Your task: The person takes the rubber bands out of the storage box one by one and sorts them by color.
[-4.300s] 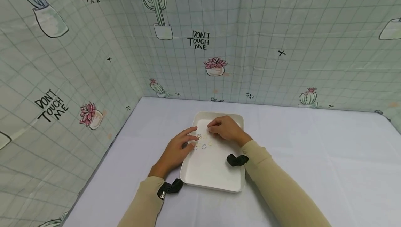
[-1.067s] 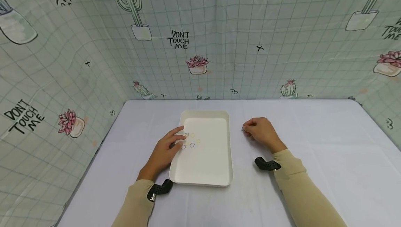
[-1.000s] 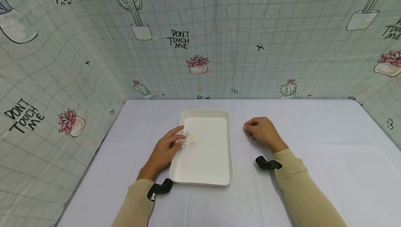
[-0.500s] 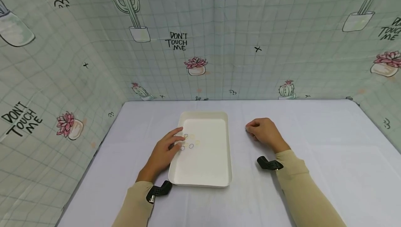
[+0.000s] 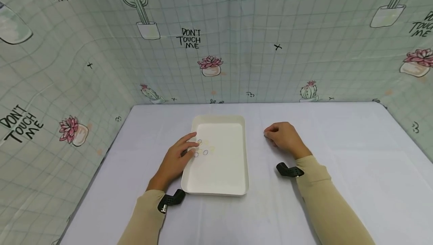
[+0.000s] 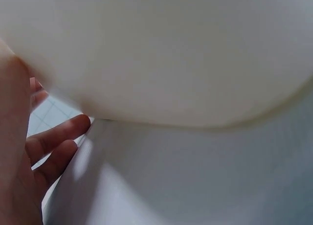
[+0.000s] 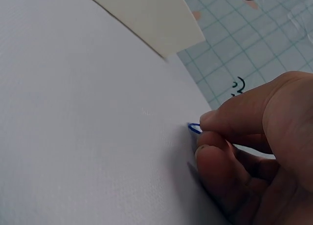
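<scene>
- The right hand (image 5: 284,136) pinches a little blue loop (image 7: 190,126) between thumb and finger. One end of the loop pokes out.
- That loop is to the right of the tray, low by the desk (image 5: 324,143). I can't tell if it touches.
- The left hand (image 5: 174,158) has its fingers spread and a bit bent. It rests on the left rim of the white tray (image 5: 220,173).
- Thin little rings lie in the tray, near the left fingertips. Some are dark blue rings (image 5: 203,153) and some are pale yellow rings (image 5: 212,148).
- Both arms have tan sleeves (image 5: 329,200), and each wrist has a black camera (image 5: 289,170).
- Behind the desk hangs a checked cloth (image 5: 257,23) with cactus pictures.
</scene>
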`<state>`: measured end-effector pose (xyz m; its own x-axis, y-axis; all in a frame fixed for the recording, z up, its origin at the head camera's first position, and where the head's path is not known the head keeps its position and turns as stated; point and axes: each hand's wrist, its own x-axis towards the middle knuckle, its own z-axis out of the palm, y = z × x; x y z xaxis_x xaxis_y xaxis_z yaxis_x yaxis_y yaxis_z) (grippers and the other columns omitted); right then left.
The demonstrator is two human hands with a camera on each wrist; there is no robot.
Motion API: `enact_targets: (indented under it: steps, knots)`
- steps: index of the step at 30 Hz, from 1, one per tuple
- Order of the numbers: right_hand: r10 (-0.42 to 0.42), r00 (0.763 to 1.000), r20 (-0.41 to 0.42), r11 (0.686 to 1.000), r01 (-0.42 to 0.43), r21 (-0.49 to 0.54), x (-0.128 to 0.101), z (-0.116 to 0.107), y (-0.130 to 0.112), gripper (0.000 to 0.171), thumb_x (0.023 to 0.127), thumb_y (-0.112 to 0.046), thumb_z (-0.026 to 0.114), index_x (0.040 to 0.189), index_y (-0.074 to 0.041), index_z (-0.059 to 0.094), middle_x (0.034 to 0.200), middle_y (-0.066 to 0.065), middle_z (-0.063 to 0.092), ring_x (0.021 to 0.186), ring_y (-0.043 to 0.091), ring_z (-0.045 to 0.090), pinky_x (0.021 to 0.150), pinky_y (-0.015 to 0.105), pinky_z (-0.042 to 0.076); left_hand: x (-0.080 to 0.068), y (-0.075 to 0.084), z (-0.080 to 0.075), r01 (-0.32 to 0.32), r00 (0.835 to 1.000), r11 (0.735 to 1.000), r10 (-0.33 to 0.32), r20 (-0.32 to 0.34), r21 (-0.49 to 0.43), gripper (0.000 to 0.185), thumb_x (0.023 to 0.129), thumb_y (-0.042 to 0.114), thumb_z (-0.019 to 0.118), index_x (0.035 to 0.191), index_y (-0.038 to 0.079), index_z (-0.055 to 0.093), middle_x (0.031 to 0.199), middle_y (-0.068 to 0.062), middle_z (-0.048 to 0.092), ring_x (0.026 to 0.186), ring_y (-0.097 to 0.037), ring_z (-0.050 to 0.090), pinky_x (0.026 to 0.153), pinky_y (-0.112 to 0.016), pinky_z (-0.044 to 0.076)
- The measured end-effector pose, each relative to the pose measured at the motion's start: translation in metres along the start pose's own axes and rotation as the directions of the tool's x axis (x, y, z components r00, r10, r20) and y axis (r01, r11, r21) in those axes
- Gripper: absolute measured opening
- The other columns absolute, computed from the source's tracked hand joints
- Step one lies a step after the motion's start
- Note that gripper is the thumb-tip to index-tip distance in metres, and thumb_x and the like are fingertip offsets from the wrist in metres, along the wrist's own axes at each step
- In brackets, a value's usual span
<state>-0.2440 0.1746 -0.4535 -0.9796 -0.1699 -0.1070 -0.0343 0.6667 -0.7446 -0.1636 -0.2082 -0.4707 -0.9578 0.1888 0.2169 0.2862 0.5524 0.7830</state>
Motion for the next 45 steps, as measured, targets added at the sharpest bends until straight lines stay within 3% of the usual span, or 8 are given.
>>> enact_targets:
  steps: [8,13,21,30,37,45]
  knots:
    - [-0.031,1.0,-0.003,0.998,0.032,0.047,0.004,0.002,0.002,0.021,0.098,-0.016,0.061,0.11,-0.003,0.072,0.083,0.008,0.067,0.066,0.019,0.061,0.06,0.031,0.051,0.001,0.001,0.0,0.014,1.0,1.0,-0.014,0.002,-0.006,0.022,0.098,0.012,0.063,0.118,0.01,0.073,0.152,0.01,0.046,0.144,-0.019,0.036,0.115,-0.047,0.032]
    - [-0.007,1.0,0.012,0.993,0.005,0.119,0.004,0.0,0.007,0.025,0.098,-0.017,0.061,0.117,-0.002,0.07,0.09,0.011,0.067,0.071,0.02,0.062,0.063,0.03,0.054,0.0,0.0,0.0,0.01,1.0,1.0,-0.01,0.004,-0.001,0.022,0.099,0.011,0.062,0.117,0.01,0.073,0.152,0.01,0.046,0.144,-0.018,0.036,0.115,-0.046,0.032]
    - [0.085,0.996,0.032,0.925,-0.091,0.37,0.006,-0.008,0.009,0.033,0.097,-0.019,0.066,0.123,-0.001,0.067,0.1,0.014,0.065,0.077,0.019,0.063,0.069,0.029,0.056,0.003,0.001,-0.001,-0.007,1.0,1.0,0.007,-0.01,-0.002,0.022,0.098,0.01,0.063,0.117,0.01,0.074,0.15,0.011,0.048,0.143,-0.017,0.038,0.113,-0.045,0.034]
    - [0.088,0.996,0.016,0.906,-0.087,0.413,0.004,-0.006,0.004,0.036,0.096,-0.021,0.067,0.124,0.001,0.065,0.105,0.014,0.066,0.081,0.017,0.064,0.07,0.028,0.057,0.002,0.003,-0.001,-0.003,1.0,1.0,0.003,-0.001,0.004,0.022,0.098,0.012,0.063,0.117,0.011,0.074,0.151,0.011,0.047,0.143,-0.017,0.038,0.114,-0.046,0.033]
    - [0.025,1.0,-0.003,0.892,-0.021,0.451,0.0,0.005,-0.016,0.036,0.096,-0.017,0.067,0.123,0.006,0.064,0.112,0.023,0.066,0.086,0.021,0.066,0.071,0.031,0.058,0.0,0.002,-0.003,0.003,1.0,1.0,-0.003,0.0,0.009,0.022,0.098,0.012,0.063,0.117,0.011,0.074,0.151,0.012,0.047,0.143,-0.018,0.038,0.114,-0.046,0.033]
    - [-0.024,1.0,0.004,0.881,0.02,0.472,-0.001,0.01,-0.024,0.035,0.094,-0.016,0.069,0.121,0.006,0.065,0.11,0.019,0.068,0.088,0.021,0.065,0.073,0.032,0.057,0.001,0.005,-0.001,0.014,1.0,1.0,-0.014,0.003,0.002,0.023,0.098,0.011,0.063,0.118,0.011,0.074,0.151,0.011,0.047,0.144,-0.019,0.037,0.114,-0.047,0.033]
